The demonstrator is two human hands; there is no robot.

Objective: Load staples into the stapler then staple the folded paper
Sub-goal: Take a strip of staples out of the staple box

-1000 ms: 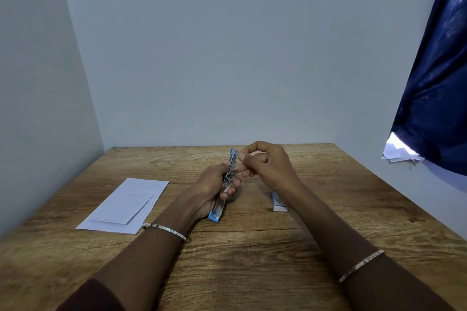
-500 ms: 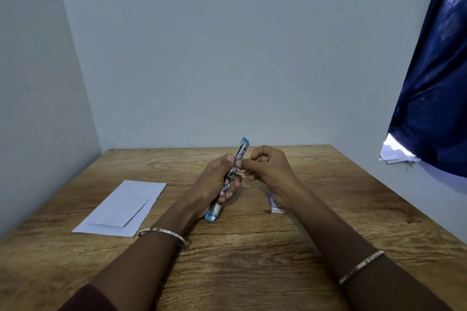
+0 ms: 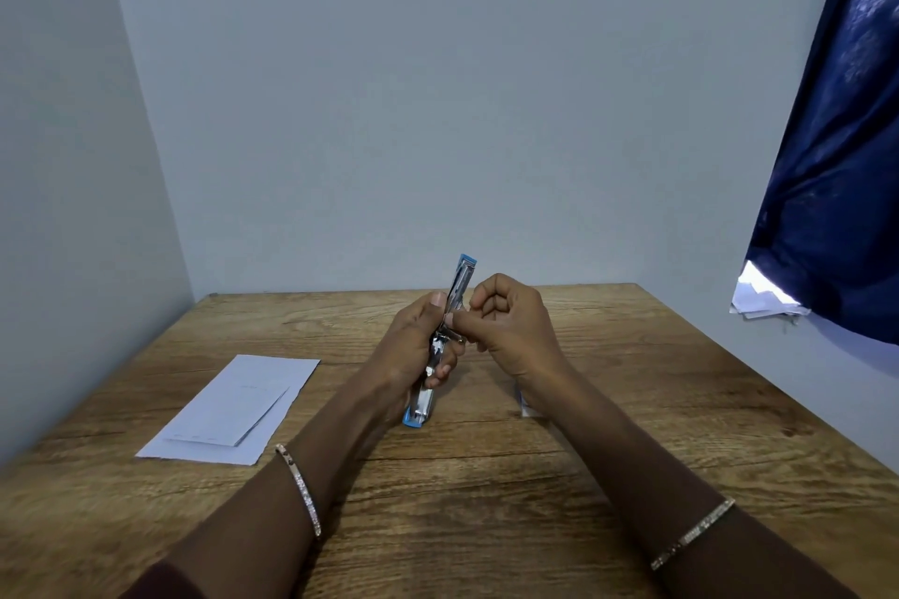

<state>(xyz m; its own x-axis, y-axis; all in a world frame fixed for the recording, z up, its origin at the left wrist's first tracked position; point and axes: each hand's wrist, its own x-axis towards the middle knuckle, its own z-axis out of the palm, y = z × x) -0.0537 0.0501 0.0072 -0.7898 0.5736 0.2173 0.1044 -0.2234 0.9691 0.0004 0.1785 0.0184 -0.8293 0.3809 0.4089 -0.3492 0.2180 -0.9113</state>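
Observation:
My left hand [image 3: 419, 345] grips a blue and silver stapler [image 3: 460, 286] that is swung open. One blue end points up and away, the other [image 3: 419, 411] down toward the table. My right hand [image 3: 511, 323] is closed, with thumb and forefinger pinched right at the stapler's metal channel; something small and silvery shows there, too small to name. The folded white paper [image 3: 233, 406] lies flat on the wooden table [image 3: 486, 477], left of my left forearm. A small staple box [image 3: 524, 404] peeks out from behind my right wrist.
Grey walls close the table in at the back and left. A dark blue curtain [image 3: 836, 170] hangs at the right, with loose white papers [image 3: 764, 299] beneath it on a ledge. Each wrist wears a thin bracelet.
The stapler's upper end has risen and tilted further from me. My right hand has kept pinching at its middle and both hands have lifted slightly.

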